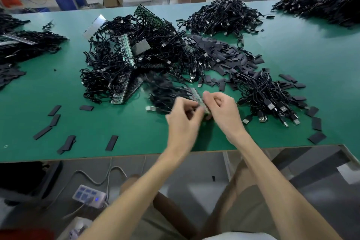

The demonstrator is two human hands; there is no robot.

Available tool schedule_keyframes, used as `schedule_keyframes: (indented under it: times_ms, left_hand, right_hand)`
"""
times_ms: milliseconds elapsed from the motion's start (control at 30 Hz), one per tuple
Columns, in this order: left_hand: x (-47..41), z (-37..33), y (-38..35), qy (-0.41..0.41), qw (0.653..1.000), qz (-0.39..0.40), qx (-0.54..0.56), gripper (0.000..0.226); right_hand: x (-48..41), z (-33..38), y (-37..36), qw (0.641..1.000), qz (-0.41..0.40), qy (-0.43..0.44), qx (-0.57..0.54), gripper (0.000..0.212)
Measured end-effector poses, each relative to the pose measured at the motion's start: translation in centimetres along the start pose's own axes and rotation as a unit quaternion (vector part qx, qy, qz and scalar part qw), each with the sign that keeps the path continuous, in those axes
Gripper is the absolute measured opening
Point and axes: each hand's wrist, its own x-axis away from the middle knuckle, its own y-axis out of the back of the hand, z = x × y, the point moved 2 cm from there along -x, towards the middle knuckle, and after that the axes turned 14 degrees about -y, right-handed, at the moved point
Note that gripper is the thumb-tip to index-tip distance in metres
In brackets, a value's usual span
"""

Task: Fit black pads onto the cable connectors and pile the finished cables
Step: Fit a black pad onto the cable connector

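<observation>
Near the middle of the desk's (136,138) near edge, both hands meet over a blurred board (200,101) trailing cables (167,93). The right hand (224,111) has its fingers curled around the board's right end. The left hand (184,117) has its fingers curled at the board's near end, apparently pinching it, though motion blur hides the contact. Loose pads (224,52) heap in the desk's centre, with a few strewn toward the near-left corner. A pile (268,95) of cables lies just right of the hands.
</observation>
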Motion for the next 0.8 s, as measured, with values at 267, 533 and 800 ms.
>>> schedule_keyframes:
  times_ms: [267,533,800]
  left_hand:
    - [0.3,-0.2,-0.6,0.001,0.991,0.137,-0.002,0.012]
    - [0.1,-0.3,1.3,-0.109,0.978,0.167,-0.065,0.019]
    - [-4.5,-0.6,3.3,-0.132,0.981,0.004,-0.142,0.014]
  right_hand:
    - [-0.3,-0.5,0.8,0.998,0.003,-0.044,-0.045,0.034]
    - [-0.3,-0.6,0.8,0.999,-0.012,0.000,-0.051,0.033]
    - [0.2,0.1,0.8,0.997,-0.003,0.049,-0.060,0.035]
